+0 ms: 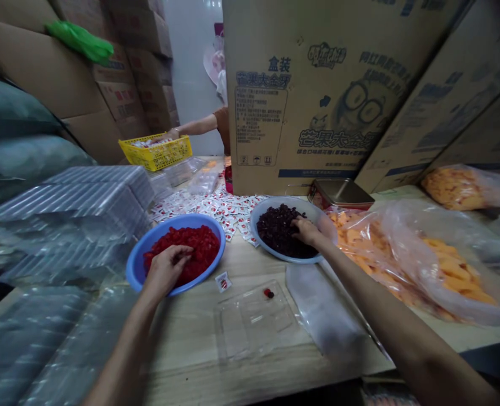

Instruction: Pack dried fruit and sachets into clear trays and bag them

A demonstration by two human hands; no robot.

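Note:
My left hand (169, 272) is over the blue bowl (132, 265) of small glossy red candies (201, 245), its fingertips pinched together at the pile. Across from it, my right hand (306, 232) dips into a pale blue bowl (329, 223) of dark candies (277, 225), with its fingers curled against them. What lies between the fingertips is mostly hidden. Between my forearms a clear plastic tray (253, 321) rests on the table, with a red and a dark candy (269, 293) in one far corner. A small printed sachet (223, 281) lies beside it.
Stacked clear trays (76, 208) stand at left. Many sachets (182, 204) cover the table behind the bowls. Bags of orange candies (448, 265) lie right, near a tin (343, 193). Large cartons (300, 96) rise behind. Another person's arm (199, 125) reaches into a yellow basket (165, 157).

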